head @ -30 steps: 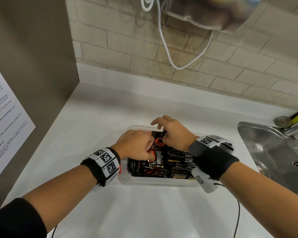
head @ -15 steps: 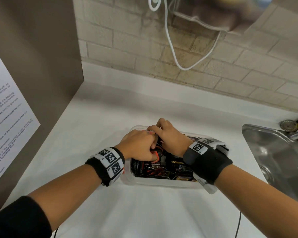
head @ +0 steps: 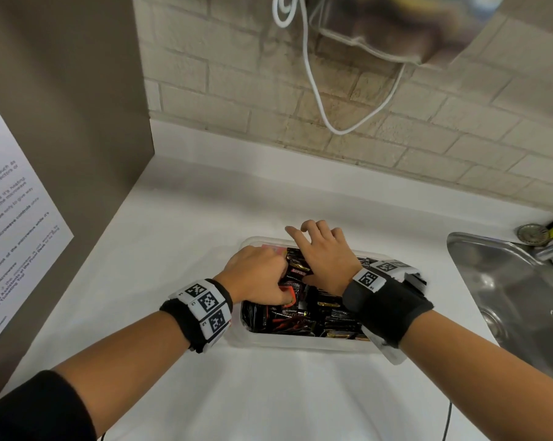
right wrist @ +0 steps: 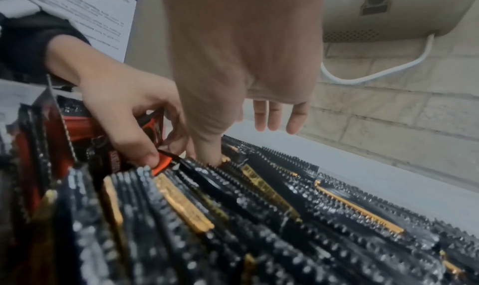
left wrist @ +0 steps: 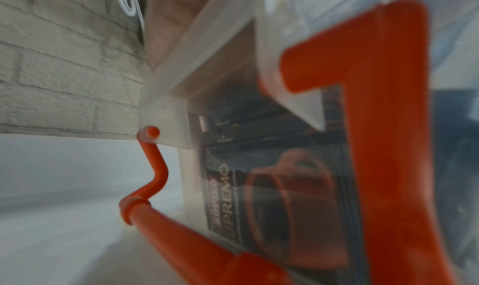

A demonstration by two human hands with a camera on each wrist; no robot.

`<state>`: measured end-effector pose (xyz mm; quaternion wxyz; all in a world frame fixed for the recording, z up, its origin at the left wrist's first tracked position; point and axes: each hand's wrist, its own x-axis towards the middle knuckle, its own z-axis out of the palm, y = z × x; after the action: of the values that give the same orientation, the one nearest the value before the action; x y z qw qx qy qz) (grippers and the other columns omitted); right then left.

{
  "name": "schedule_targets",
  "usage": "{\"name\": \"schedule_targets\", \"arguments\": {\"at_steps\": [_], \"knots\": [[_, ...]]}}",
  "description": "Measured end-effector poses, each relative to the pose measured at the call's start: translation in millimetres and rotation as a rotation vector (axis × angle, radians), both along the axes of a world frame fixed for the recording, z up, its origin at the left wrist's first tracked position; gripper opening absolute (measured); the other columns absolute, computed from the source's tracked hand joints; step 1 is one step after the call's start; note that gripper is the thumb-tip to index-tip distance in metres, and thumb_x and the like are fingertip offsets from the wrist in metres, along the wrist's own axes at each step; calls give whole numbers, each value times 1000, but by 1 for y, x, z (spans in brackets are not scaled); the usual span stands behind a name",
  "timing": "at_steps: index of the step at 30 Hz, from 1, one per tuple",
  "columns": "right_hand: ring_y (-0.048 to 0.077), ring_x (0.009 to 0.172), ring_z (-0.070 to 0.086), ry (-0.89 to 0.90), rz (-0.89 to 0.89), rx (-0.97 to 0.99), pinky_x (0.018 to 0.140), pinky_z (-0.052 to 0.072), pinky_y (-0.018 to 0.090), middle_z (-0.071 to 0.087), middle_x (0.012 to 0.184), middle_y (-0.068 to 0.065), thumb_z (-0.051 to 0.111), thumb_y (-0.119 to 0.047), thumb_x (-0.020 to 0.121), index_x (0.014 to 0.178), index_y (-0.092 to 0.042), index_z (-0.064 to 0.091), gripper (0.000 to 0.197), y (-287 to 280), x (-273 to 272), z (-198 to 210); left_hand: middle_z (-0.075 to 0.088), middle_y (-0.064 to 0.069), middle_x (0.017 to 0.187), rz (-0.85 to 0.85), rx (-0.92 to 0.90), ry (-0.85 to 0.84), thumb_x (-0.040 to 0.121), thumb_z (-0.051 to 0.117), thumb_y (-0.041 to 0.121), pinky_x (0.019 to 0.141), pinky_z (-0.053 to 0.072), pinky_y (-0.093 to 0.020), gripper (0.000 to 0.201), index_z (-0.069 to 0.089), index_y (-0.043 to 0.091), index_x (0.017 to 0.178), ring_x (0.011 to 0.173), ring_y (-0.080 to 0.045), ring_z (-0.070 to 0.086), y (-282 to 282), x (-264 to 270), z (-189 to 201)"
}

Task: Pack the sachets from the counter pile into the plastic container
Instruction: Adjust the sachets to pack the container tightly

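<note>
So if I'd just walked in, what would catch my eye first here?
Probably the clear plastic container in the middle of the white counter, crammed with black, red and gold coffee sachets standing on edge. Both hands are in it: the left hand pinches a red-marked sachet, and the right hand rests open over the rows. A steel sink sits at the right.

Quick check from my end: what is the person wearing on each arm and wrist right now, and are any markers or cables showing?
Both wrists carry black fabric bands with white blocks printed with square black-and-white tags: the left wristband shows three, the right wristband at least two, on a bulkier white unit. A black sleeve covers the upper left forearm; the right forearm is bare. A thin black cable hangs below the right arm. No gloves or rings visible.
</note>
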<state>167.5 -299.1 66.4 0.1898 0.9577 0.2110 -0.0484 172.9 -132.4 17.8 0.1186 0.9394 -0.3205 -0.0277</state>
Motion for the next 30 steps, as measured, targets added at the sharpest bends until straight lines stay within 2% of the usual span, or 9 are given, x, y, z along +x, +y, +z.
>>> {"name": "schedule_targets", "arguments": {"at_steps": [5, 7, 13, 18, 21, 23, 25, 27, 30], "knots": [[29, 128, 35, 2, -35, 41, 99, 36, 40, 33, 144, 8, 67, -30, 84, 156, -20, 15, 89, 1, 2, -4, 43, 11, 55, 10, -30, -4, 70, 55, 63, 44, 24, -23, 45, 66, 20, 69, 48, -5, 39, 0, -3, -1], [29, 127, 36, 13, -53, 51, 98, 36, 39, 33, 144, 8, 67, -29, 84, 155, -20, 17, 87, 1, 2, -6, 39, 12, 54, 1, -33, -7, 71, 55, 62, 45, 24, -23, 44, 64, 19, 67, 48, -5, 37, 1, -3, 0], [30, 132, 34, 71, -84, 81, 102, 36, 42, 31, 148, 9, 64, -31, 86, 155, -18, 18, 84, -3, -1, -12, 37, 13, 58, -21, 0, -3, 74, 53, 63, 46, 23, -24, 47, 69, 19, 78, 50, -4, 36, 2, -2, 1], [31, 137, 29, 120, -110, 150, 108, 33, 45, 27, 151, 10, 66, -35, 84, 155, -16, 18, 88, -6, -4, -6, 43, 12, 56, -29, 6, 28, 72, 55, 58, 47, 23, -24, 37, 62, 22, 66, 50, -8, 43, 3, -1, 2], [28, 124, 36, 66, -47, 251, 99, 36, 41, 39, 136, 6, 62, -27, 79, 140, -16, 40, 66, -9, -10, 1, 46, 9, 53, -34, -5, 45, 73, 56, 52, 49, 24, -24, 33, 58, 21, 64, 49, -7, 42, 4, 0, 2], [24, 107, 39, 57, 5, 338, 89, 36, 39, 46, 116, 2, 62, -27, 77, 121, -18, 50, 46, -9, -14, 6, 47, 8, 53, -38, -18, 67, 73, 57, 49, 50, 25, -25, 30, 57, 21, 66, 49, -7, 41, 5, 1, 2], [20, 93, 40, 120, 34, 427, 80, 36, 36, 48, 97, -2, 65, -29, 81, 107, -18, 55, 30, -9, -18, 9, 47, 8, 53, -40, -34, 91, 73, 57, 47, 50, 28, -25, 28, 56, 20, 66, 50, -8, 43, 5, 2, 2], [18, 85, 45, 223, 32, 499, 74, 38, 32, 51, 87, -4, 70, -33, 83, 103, -15, 60, 28, -9, -23, 10, 49, 7, 55, -35, -56, 105, 72, 57, 47, 51, 31, -25, 28, 57, 20, 67, 53, -9, 46, 5, 3, 2], [18, 83, 53, 309, 5, 494, 72, 42, 31, 57, 88, -2, 76, -38, 84, 105, -11, 63, 37, -7, -26, 8, 50, 7, 57, -32, -78, 97, 75, 59, 49, 52, 30, -25, 30, 55, 20, 67, 56, -9, 47, 7, 3, 1]]}}
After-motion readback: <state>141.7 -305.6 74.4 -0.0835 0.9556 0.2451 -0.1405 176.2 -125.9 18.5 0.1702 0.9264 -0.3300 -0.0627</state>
